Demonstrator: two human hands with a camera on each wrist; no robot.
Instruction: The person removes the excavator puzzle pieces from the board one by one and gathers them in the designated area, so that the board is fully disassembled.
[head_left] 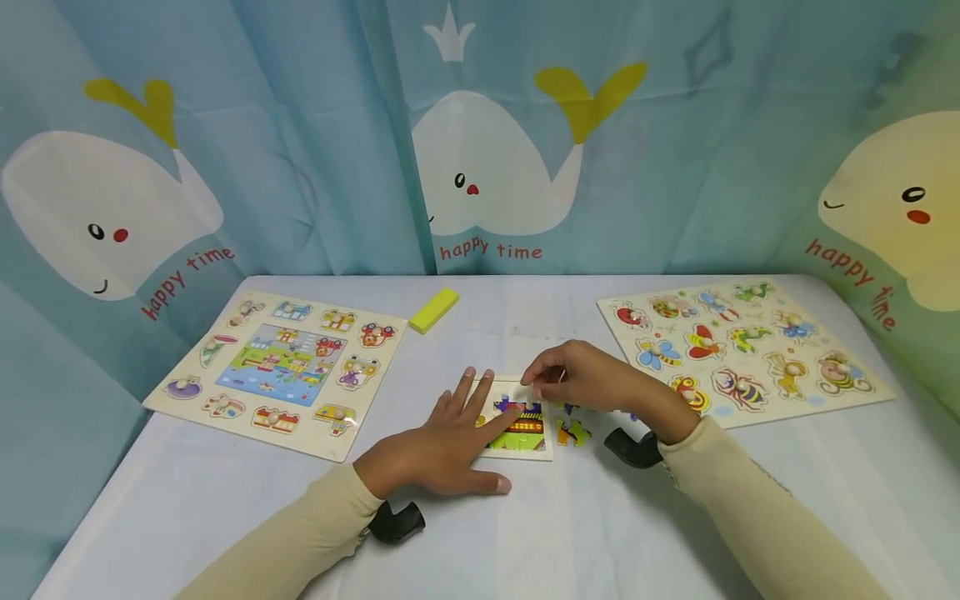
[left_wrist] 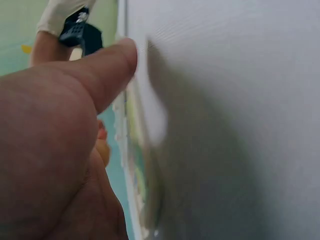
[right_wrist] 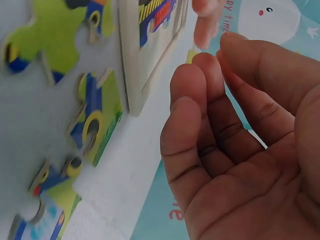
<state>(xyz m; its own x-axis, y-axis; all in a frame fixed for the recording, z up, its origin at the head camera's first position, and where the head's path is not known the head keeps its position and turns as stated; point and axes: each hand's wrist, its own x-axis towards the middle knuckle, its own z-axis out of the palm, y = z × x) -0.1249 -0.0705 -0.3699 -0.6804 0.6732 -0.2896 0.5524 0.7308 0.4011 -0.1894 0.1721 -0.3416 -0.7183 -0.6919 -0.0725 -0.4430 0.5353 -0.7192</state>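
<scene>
A small wooden jigsaw puzzle with a pale frame lies mid-table, partly filled with purple, red and green pieces. My left hand is spread flat over its left side, fingertips on the picture and thumb out toward me. Over the puzzle's upper right corner hovers my right hand, its fingers loosely bent. In the right wrist view that hand shows no piece between thumb and fingers. Loose jigsaw pieces lie beside the frame, including a green and orange piece under the right hand.
A vehicle knob-puzzle board lies at the left, an insect knob-puzzle board at the right. Toward the back rests a yellow block. A blue whale-print curtain hangs around the white table.
</scene>
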